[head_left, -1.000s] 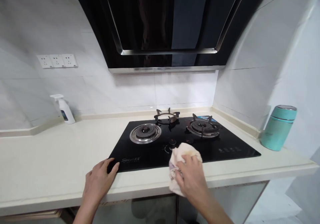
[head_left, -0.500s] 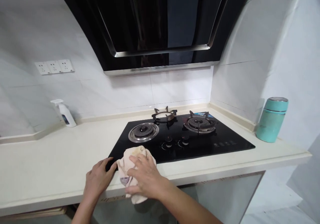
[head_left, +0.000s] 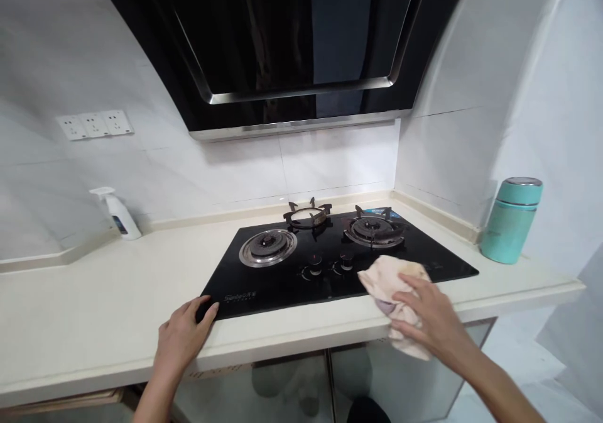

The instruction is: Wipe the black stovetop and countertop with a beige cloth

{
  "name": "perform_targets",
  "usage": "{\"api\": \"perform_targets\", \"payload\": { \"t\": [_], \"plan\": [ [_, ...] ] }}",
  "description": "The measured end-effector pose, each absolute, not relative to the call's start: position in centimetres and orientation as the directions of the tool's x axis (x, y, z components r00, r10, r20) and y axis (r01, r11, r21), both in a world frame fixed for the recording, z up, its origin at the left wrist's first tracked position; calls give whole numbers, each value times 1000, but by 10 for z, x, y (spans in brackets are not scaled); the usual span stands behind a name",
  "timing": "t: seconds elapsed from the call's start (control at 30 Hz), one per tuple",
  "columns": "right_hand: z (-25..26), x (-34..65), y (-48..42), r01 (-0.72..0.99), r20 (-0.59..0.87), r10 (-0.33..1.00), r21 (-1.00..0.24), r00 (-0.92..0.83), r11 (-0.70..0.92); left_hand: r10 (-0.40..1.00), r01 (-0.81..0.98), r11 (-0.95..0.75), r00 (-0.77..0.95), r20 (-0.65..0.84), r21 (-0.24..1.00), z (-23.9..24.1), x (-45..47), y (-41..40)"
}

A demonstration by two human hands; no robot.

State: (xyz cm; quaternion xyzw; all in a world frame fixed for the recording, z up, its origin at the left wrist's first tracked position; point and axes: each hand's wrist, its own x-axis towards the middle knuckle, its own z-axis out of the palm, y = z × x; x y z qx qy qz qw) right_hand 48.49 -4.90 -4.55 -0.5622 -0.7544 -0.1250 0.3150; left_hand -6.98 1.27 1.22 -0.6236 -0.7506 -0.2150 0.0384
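Note:
My right hand (head_left: 424, 313) presses a pale, crumpled cleaning cloth (head_left: 389, 278) onto the front edge of the black glass gas stove (head_left: 273, 291), right of the knobs (head_left: 315, 264). Part of the cloth hangs down over the counter's front edge. At the stove's front left corner rests my left hand (head_left: 181, 332), thumb and fingers apart on either side of the corner, with nothing in it. The left burner (head_left: 268, 247) has no pan support on it. Its loose black pan support (head_left: 308, 214) stands at the back edge of the stove.
A white spray bottle (head_left: 120, 215) stands by the wall at the left. At the right end of the cream counter (head_left: 132, 291) is a turquoise thermos (head_left: 511, 222). A black range hood (head_left: 301, 46) slopes out above the stove. The right burner (head_left: 374, 229) has its support in place.
My right hand has slid the cloth to the right along the stove's front edge, from the left corner to beyond the knobs. The left hand has stayed at the corner.

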Motion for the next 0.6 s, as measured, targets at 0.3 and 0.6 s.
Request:
{"api": "perform_targets", "payload": {
  "t": [0.3,0.6],
  "plan": [
    [-63,552,-53,974,649,732,61,-205,219,913,945,120,-225,340,303,12,-67,10],
    [-67,464,-49,965,714,654,130,-250,227,898,945,101,-222,381,312,13,-60,3]
  ]
}}
